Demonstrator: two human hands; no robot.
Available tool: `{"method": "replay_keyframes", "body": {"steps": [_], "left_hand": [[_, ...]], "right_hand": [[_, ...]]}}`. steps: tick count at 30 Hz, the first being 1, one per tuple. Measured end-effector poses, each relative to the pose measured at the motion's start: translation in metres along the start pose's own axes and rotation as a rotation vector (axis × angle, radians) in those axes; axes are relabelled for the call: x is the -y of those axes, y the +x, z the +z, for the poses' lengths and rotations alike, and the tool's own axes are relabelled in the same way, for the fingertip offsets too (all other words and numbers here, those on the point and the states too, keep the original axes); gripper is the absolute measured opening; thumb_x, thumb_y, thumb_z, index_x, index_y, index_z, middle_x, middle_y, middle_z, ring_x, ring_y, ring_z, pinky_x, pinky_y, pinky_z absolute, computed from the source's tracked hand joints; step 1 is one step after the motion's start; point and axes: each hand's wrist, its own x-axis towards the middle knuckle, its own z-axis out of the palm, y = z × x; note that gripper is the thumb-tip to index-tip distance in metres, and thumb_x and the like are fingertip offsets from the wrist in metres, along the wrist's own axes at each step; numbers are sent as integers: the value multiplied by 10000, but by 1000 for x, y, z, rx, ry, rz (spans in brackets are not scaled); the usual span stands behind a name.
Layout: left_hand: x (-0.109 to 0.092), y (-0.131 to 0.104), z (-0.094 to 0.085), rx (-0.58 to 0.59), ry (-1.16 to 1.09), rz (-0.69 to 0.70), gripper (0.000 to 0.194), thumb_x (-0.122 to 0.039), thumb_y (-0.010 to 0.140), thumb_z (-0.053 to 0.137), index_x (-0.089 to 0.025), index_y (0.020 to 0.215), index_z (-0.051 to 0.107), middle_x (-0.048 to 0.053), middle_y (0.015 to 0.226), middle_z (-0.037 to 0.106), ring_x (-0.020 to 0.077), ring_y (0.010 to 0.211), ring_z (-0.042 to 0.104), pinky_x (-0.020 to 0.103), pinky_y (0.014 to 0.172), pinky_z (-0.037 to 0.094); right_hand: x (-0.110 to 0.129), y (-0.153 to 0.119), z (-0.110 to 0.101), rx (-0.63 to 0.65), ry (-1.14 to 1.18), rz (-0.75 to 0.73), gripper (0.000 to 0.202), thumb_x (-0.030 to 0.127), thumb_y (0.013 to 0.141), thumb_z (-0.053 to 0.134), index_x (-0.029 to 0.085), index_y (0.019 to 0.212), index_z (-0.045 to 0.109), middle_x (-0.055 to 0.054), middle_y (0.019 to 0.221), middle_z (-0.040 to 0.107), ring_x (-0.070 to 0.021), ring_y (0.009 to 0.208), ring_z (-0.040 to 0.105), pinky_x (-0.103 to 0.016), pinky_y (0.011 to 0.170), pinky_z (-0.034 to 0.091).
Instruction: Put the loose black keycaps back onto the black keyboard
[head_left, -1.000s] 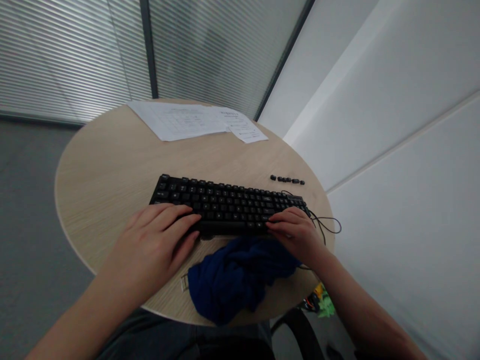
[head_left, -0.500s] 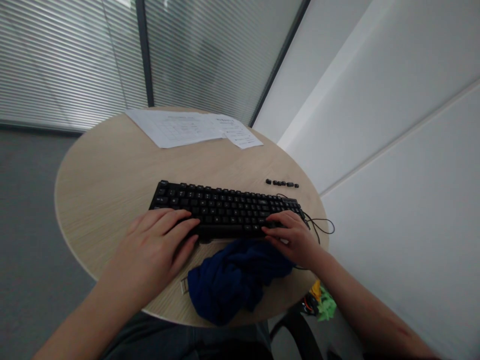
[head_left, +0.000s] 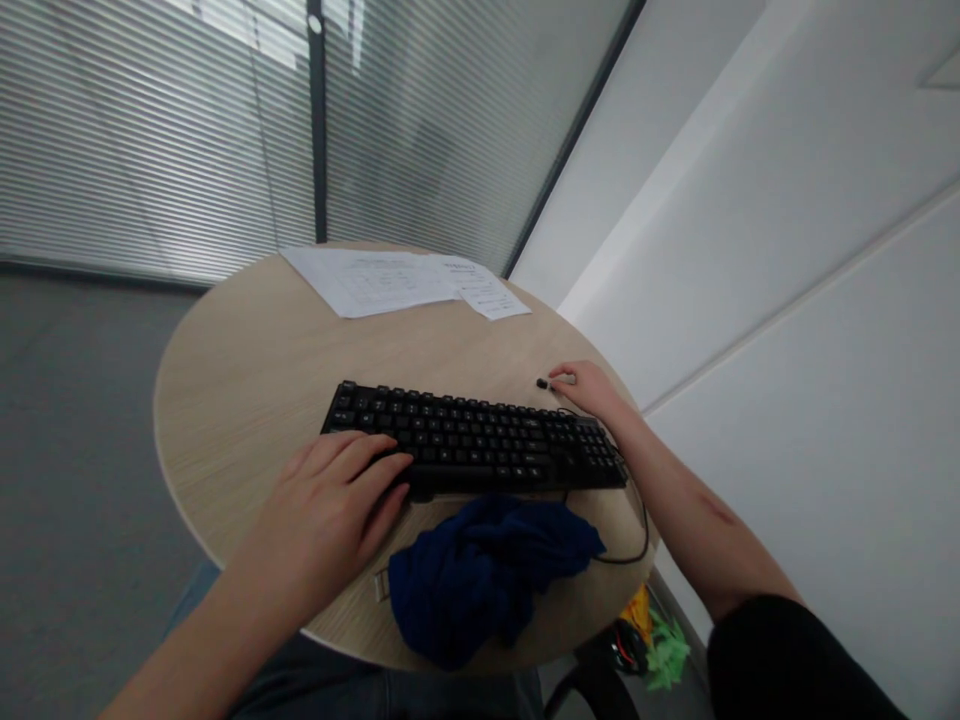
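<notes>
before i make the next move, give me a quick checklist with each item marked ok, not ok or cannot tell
1. Left hand on the keyboard's left end: ok.
2. Right hand beside the small black piece, beyond the keyboard: ok.
3. Something pinched in the right fingertips: cannot tell, too small.
4. Blue cloth off the key tops: ok, it lies on the near side.
5. Papers away from both hands: ok.

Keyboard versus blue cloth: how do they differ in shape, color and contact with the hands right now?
The keyboard is a long, straight-edged slab; the cloth is a crumpled heap.
The keyboard is black, the cloth deep blue.
The left hand rests on the keyboard; neither hand touches the cloth.
Both lie on the round table.
</notes>
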Motion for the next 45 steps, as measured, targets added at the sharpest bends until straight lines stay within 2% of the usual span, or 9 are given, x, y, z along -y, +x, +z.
{"method": "replay_keyframes", "body": {"steps": [6, 10, 13, 17, 20, 23, 27, 33, 45], "left_hand": [[-2, 1, -2, -33, 18, 35, 276, -311, 954, 557, -179, 1095, 753, 129, 1123, 739, 325, 1018, 669, 522, 886, 544], [-3, 2, -3, -49, 21, 63, 271, -287, 961, 550, -164, 1105, 744, 128, 1106, 740, 314, 995, 669, 506, 875, 542], [-3, 1, -3, -40, 29, 74, 272, -287, 970, 538, -160, 1099, 741, 128, 1105, 736, 319, 997, 663, 517, 866, 548], [-3, 1, -2, 0, 41, 50, 291, -309, 977, 533, -161, 1123, 737, 133, 1150, 721, 328, 1046, 653, 534, 895, 560], [-2, 2, 0, 23, 55, 11, 349, -333, 983, 522, -138, 1196, 719, 164, 1266, 680, 346, 1142, 631, 564, 990, 539], [0, 3, 2, 43, 77, -10, 405, -372, 991, 503, -127, 1236, 712, 187, 1346, 648, 373, 1243, 595, 594, 1076, 491], [4, 5, 4, 77, 103, -39, 442, -407, 1005, 462, -126, 1212, 734, 194, 1315, 674, 381, 1251, 603, 598, 1081, 490], [11, 15, 7, 127, 85, -91, 468, -436, 1001, 446, -143, 1221, 737, 191, 1342, 667, 364, 1268, 607, 584, 1104, 478], [13, 14, 8, 145, 118, -124, 461, -435, 995, 435, -180, 1259, 713, 159, 1393, 648, 347, 1310, 592, 574, 1128, 460]], "right_hand": [[9, 14, 16, 65, 19, 38, 201, 260, 861, 704, 186, 1027, 789, -61, 1012, 761, -165, 907, 692, -264, 861, 525], [21, 6, 4, 24, 39, 49, 206, 262, 873, 695, 191, 1042, 787, -57, 1017, 759, -169, 929, 689, -279, 879, 526], [31, -26, -15, -54, 162, 2, 247, 354, 887, 703, 213, 1073, 783, -37, 995, 758, -161, 892, 690, -275, 837, 539], [43, -94, -30, -78, 350, -142, 226, 413, 880, 723, 234, 996, 796, -26, 978, 765, -165, 881, 716, -280, 822, 564], [50, -136, -26, -36, 369, -234, 165, 374, 894, 726, 265, 1000, 791, -6, 1000, 766, -152, 897, 729, -266, 838, 577], [50, -157, -13, -56, 377, -232, 142, 338, 907, 712, 273, 1010, 785, -1, 1007, 767, -149, 903, 735, -265, 840, 591], [43, -160, 2, -94, 436, -145, 156, 338, 895, 706, 252, 997, 788, -19, 1002, 770, -165, 893, 740, -278, 802, 607], [37, -138, 7, -104, 523, -68, 197, 369, 858, 733, 238, 988, 800, -27, 865, 763, -146, 725, 702, -247, 652, 576], [46, -135, 17, -197, 505, -348, 103, 252, 921, 709, 245, 997, 778, -26, 1012, 765, -154, 948, 712, -303, 864, 579]]}}
